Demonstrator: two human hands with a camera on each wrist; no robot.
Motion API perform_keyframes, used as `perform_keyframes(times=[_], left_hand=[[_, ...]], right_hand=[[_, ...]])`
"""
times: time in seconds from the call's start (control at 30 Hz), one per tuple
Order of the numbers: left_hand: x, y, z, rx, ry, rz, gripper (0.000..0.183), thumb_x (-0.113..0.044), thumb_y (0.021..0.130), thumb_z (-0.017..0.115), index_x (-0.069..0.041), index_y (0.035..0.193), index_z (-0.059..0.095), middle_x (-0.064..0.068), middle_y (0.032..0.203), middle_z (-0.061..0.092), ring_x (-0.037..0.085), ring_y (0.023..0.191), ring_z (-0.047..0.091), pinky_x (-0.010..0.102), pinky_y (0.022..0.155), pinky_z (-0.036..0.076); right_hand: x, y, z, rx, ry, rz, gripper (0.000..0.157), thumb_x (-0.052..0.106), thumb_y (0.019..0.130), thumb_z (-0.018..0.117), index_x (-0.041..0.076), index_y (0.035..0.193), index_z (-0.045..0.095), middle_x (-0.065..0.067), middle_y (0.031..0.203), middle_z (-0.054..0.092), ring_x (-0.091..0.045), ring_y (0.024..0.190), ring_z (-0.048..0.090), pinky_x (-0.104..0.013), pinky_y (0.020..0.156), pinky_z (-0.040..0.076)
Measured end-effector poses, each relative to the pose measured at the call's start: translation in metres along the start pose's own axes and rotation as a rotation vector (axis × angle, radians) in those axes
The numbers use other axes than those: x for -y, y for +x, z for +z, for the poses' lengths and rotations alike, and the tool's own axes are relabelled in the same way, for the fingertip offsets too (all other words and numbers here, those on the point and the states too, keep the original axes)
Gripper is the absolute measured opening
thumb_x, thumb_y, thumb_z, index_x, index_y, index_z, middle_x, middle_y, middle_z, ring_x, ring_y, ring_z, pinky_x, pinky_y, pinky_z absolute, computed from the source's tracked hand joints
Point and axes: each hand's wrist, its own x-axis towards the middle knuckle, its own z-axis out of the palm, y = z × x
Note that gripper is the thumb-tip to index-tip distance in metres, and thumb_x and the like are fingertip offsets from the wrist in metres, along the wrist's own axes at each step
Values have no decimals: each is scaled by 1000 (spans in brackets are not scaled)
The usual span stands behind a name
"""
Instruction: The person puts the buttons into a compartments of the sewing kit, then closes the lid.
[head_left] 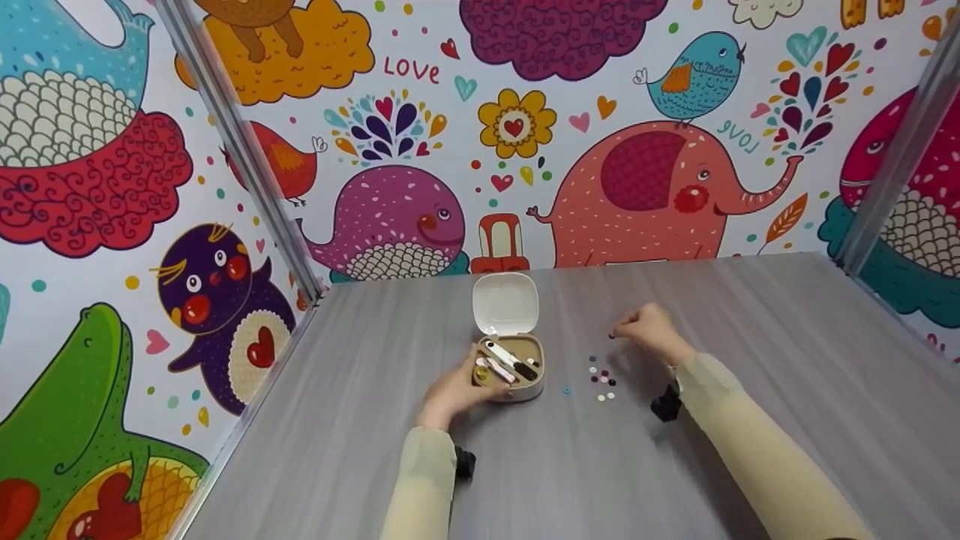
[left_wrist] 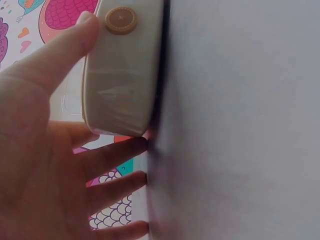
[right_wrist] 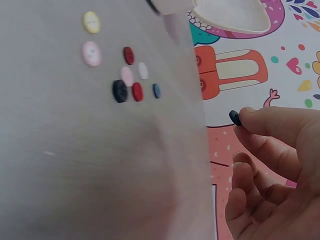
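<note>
My left hand [head_left: 456,390] grips the left side of a small cream sewing box [head_left: 534,390], thumb along its front and fingers along its side. In the left wrist view a brown button-shaped knob [left_wrist: 121,20] shows on the box's front. The white lid [head_left: 506,304] stands open at the back. Inside lie a white-and-black tool [head_left: 510,358] and a small yellow spool [head_left: 481,372]. To the right of the box, my right hand [head_left: 651,331] is raised over the table, pinching a dark button [right_wrist: 234,118] between thumb and index finger. Its other fingers are curled.
Several loose buttons, among them a black one [right_wrist: 120,91] and a yellow one [right_wrist: 91,22], lie on the grey table [head_left: 345,450] between the box and my right hand. A blue button [head_left: 567,390] lies closer to the box. Cartoon-printed panels [head_left: 420,217] enclose the table's back and sides.
</note>
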Motion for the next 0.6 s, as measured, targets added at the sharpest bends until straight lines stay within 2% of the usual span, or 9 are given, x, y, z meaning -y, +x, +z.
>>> perform_keyframes(times=[0.07, 0.23, 0.37, 0.5, 0.6], left_hand=[[0, 0, 0, 0, -3, 1, 109, -57, 77, 74, -7, 155, 16, 25, 148, 37, 42, 129, 43, 55, 102, 36], [2, 1, 1, -1, -5, 7, 110, -57, 77, 74, -6, 155, 16, 25, 148, 37, 43, 129, 43, 55, 102, 36], [2, 1, 2, 0, 2, 8, 110, -57, 77, 74, -6, 155, 17, 25, 148, 37, 43, 129, 43, 55, 102, 36], [0, 1, 2, -4, 19, -6, 109, -58, 77, 73, -6, 155, 19, 26, 146, 40, 42, 127, 45, 54, 101, 37], [-3, 0, 0, -5, 29, -18, 108, -60, 77, 72, -8, 155, 19, 25, 145, 41, 42, 126, 46, 54, 100, 38]], right_hand=[[3, 1, -4, -3, -29, -23, 13, 5, 78, 68, -6, 71, 72, 1, 58, 56, -7, 48, 36, -24, 45, 28], [14, 6, -10, -16, -95, -65, 15, 8, 81, 69, -4, 73, 74, 2, 59, 58, -8, 51, 39, -25, 48, 30], [21, 8, -13, -21, -100, -86, 15, 8, 80, 69, 1, 66, 72, 7, 55, 53, -7, 50, 35, -25, 47, 28], [26, 10, -15, -18, -93, -95, 25, 7, 80, 68, 7, 55, 61, 9, 50, 42, -7, 48, 26, -25, 46, 23], [28, 11, -17, -17, -93, -93, 29, 7, 80, 67, 10, 53, 56, 10, 48, 36, -8, 47, 24, -26, 46, 21]])
